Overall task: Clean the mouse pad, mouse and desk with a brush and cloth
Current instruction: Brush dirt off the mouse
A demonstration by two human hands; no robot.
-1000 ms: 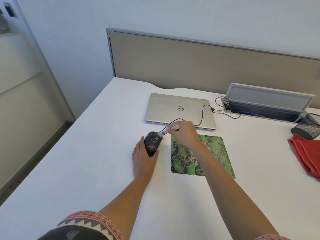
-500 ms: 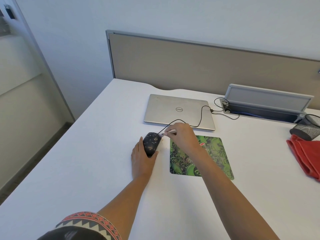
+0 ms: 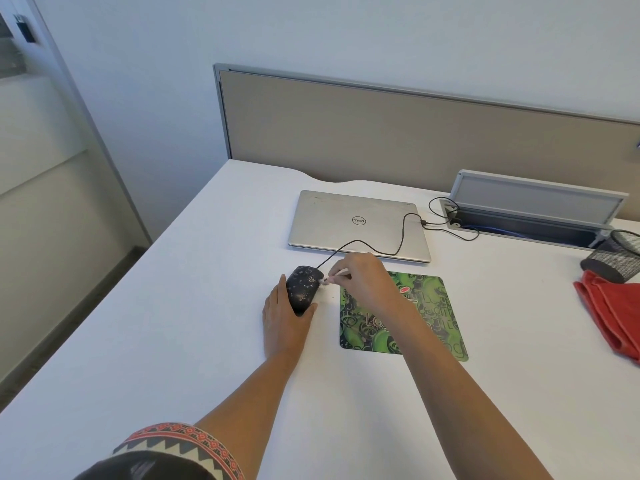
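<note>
A black speckled wired mouse (image 3: 303, 284) sits on the white desk (image 3: 173, 323), left of the green patterned mouse pad (image 3: 426, 317). My left hand (image 3: 284, 322) cups the mouse's near end and steadies it. My right hand (image 3: 367, 284) pinches a small white brush (image 3: 334, 276), whose tip touches the mouse's right front edge. My right forearm crosses the pad and hides part of it. A red cloth (image 3: 613, 313) lies at the desk's right edge.
A closed silver laptop (image 3: 356, 225) lies behind the mouse, with the mouse cable (image 3: 401, 237) running over it to an open cable tray (image 3: 530, 216). A dark mesh cup (image 3: 613, 259) lies tipped by the cloth. A beige partition (image 3: 381, 133) backs the desk.
The brush tip has shifted slightly along the mouse's right front edge, and my right hand moved a little with it. My left hand stays on the mouse.
</note>
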